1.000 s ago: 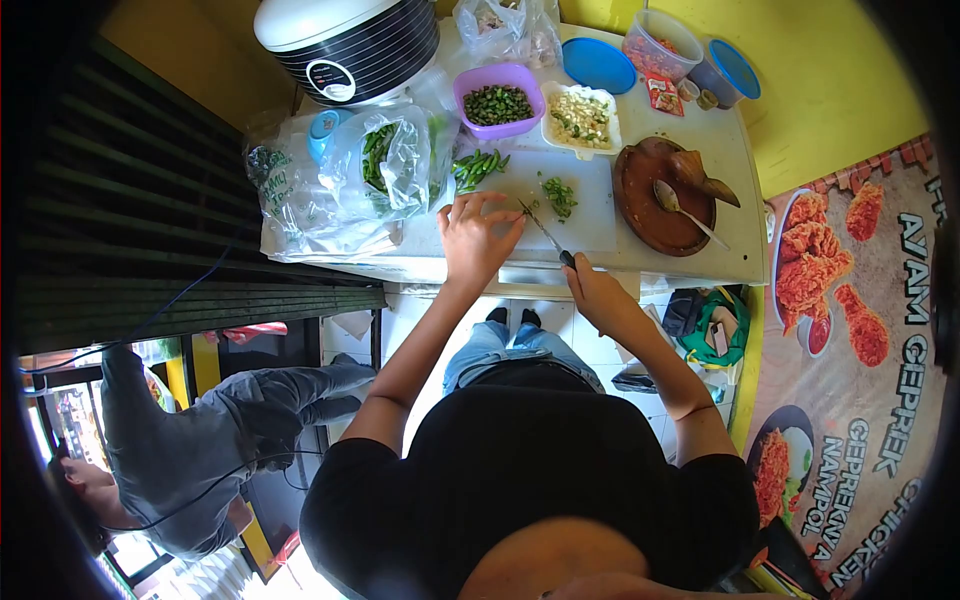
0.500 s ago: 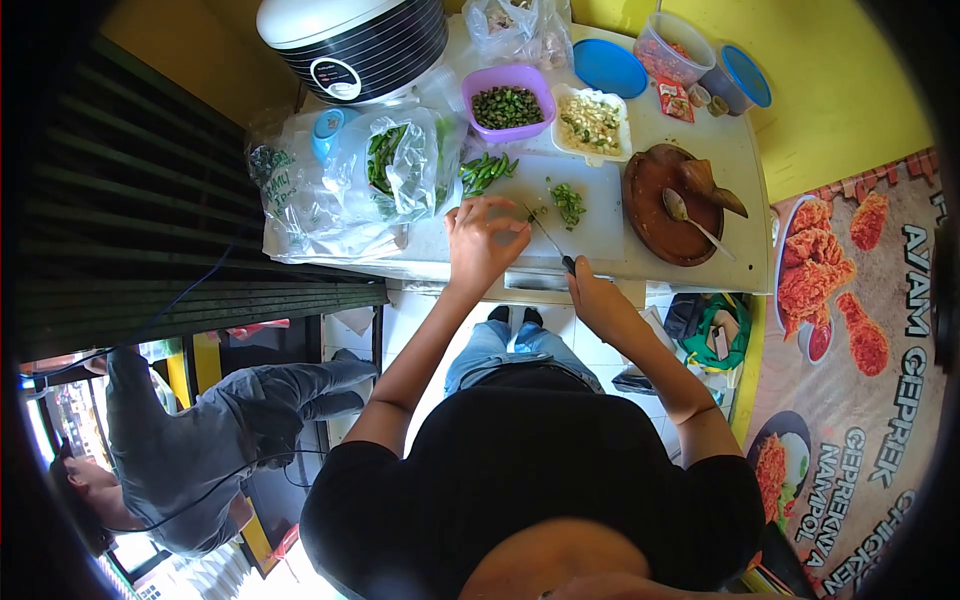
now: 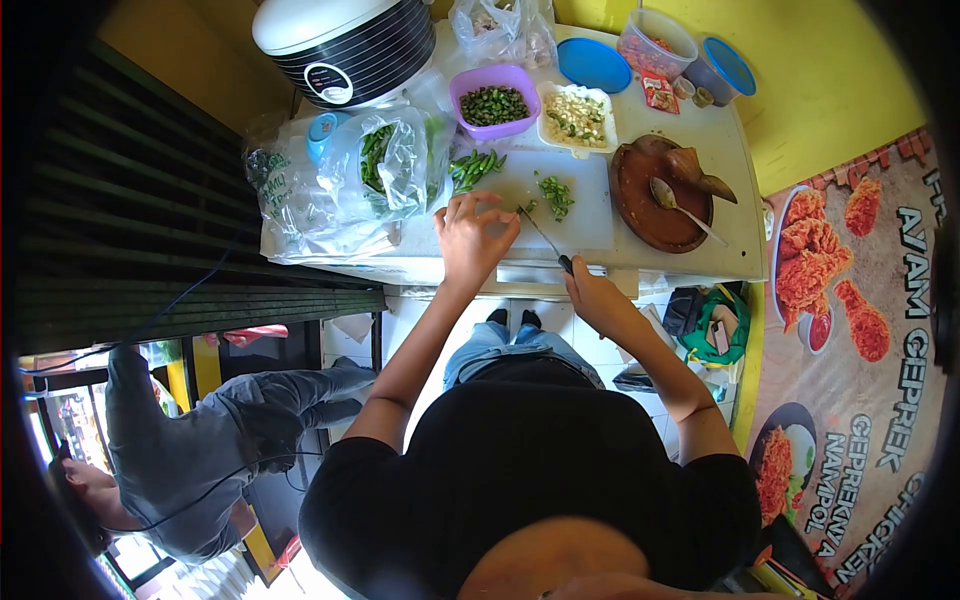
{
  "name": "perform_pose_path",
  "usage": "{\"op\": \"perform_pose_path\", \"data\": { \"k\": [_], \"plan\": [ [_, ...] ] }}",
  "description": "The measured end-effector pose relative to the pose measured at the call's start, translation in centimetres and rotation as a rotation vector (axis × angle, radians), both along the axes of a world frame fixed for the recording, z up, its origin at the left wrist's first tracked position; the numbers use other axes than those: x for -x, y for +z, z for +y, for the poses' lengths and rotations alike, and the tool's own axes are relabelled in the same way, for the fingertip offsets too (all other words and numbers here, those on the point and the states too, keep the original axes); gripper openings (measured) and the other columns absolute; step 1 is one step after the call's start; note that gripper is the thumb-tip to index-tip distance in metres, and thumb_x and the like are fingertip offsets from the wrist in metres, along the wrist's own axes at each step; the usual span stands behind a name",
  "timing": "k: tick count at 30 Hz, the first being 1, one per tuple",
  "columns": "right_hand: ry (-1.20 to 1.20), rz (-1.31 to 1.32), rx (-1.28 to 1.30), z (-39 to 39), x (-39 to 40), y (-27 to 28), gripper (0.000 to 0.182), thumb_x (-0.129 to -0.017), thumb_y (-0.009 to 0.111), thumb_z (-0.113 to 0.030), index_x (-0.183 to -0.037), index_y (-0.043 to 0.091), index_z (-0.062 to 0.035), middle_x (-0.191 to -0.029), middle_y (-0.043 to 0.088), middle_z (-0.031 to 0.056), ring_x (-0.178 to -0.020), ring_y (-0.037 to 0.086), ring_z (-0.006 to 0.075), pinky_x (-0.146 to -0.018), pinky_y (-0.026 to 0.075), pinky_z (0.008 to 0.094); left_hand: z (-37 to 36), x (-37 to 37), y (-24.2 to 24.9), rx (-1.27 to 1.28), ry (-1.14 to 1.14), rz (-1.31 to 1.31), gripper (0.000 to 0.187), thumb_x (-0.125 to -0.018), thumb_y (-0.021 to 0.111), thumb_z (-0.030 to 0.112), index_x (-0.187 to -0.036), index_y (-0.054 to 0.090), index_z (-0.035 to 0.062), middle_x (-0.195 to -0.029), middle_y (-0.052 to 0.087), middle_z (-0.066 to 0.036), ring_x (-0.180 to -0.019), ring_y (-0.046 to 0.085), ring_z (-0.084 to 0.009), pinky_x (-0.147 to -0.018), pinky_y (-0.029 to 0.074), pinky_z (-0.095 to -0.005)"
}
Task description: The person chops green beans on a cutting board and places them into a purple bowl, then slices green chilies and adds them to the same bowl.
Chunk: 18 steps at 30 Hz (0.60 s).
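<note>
My right hand (image 3: 594,300) is closed around the dark handle of a knife (image 3: 543,236), whose blade slants up and left over a pale cutting board (image 3: 585,222). My left hand (image 3: 474,238) is at the board's left side, its fingers bent near the blade tip; what they pinch, if anything, is too small to tell. A small green piece lies by the tip. Chopped green pieces (image 3: 555,197) form a pile on the board, right of the blade. Whole green chilies (image 3: 476,168) rest at the board's upper left.
A clay mortar (image 3: 632,205) with pestle and spoon stands at right. Behind are a purple bowl (image 3: 495,128), a white tray (image 3: 580,145), a blue lid (image 3: 594,65) and tubs. Plastic bags (image 3: 385,165) and a rice cooker (image 3: 350,50) occupy the left. Another person (image 3: 200,450) stands lower left.
The view has shifted slightly, so the table items appear further left and higher. Both hands keep nearly the same pose, the knife still in my right hand.
</note>
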State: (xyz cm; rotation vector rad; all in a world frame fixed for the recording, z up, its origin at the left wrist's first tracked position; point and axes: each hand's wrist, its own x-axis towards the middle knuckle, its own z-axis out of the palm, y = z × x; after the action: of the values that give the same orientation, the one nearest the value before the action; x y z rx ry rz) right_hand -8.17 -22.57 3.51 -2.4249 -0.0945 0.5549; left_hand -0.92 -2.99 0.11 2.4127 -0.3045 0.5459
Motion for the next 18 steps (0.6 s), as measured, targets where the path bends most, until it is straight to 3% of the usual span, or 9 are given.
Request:
{"op": "perform_pose_path", "data": {
  "k": [7,18],
  "plan": [
    [-0.057,0.077,-0.186,-1.1,-0.7,0.1,0.032,-0.100,0.035,-0.032,-0.103,0.040,-0.0003,-0.059,0.057,0.0222,-0.040,0.056,0.0327,-0.034,0.046,0.0384,0.2,0.2,0.1,-0.018,0.020,-0.037,0.010,-0.071,0.075,0.027,-0.075,0.075,0.0184,-0.102,0.064,0.005,-0.103,0.054,-0.0186,-0.091,0.032,-0.0388],
    [0.027,0.099,-0.129,-0.3,-1.0,1.6,0.034,-0.100,0.034,-0.033,-0.102,0.041,0.0001,-0.057,0.057,0.0209,-0.039,0.057,0.0320,-0.034,0.046,0.0388,0.1,0.1,0.0,-0.016,0.037,-0.016,0.010,-0.070,0.074,0.028,-0.074,0.075,0.0190,-0.101,0.064,0.005,-0.102,0.054,-0.0182,-0.090,0.032,-0.0384]
  ]
}}
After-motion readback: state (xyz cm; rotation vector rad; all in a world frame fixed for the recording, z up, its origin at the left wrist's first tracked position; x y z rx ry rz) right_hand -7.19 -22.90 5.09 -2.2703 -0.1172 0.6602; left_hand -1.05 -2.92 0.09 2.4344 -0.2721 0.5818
